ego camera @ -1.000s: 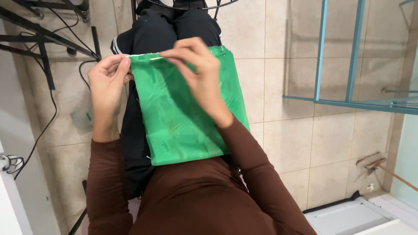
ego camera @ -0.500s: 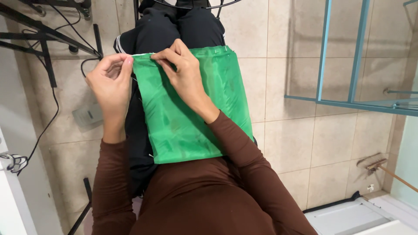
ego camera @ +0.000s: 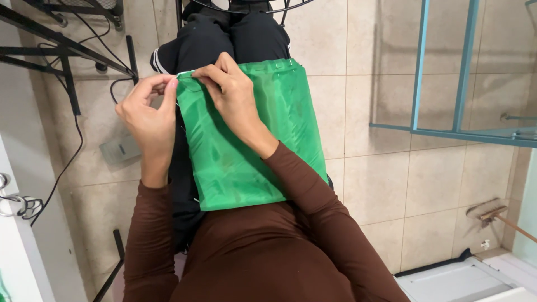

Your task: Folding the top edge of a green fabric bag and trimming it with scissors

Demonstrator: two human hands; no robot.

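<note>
The green fabric lies flat over the person's lap, its folded top hem toward the knees. That hem could slip or unfold if either pinch loosens, since the cloth looks thin and slick; a few pins along the hem could also prick a finger. The left hand pinches the hem's left corner between thumb and fingers. The right hand reaches across, fingertips clamped on the hem just beside it.

bright, even daylight | soft shadows | sharp focus | slight wide-angle edge distortion
</note>
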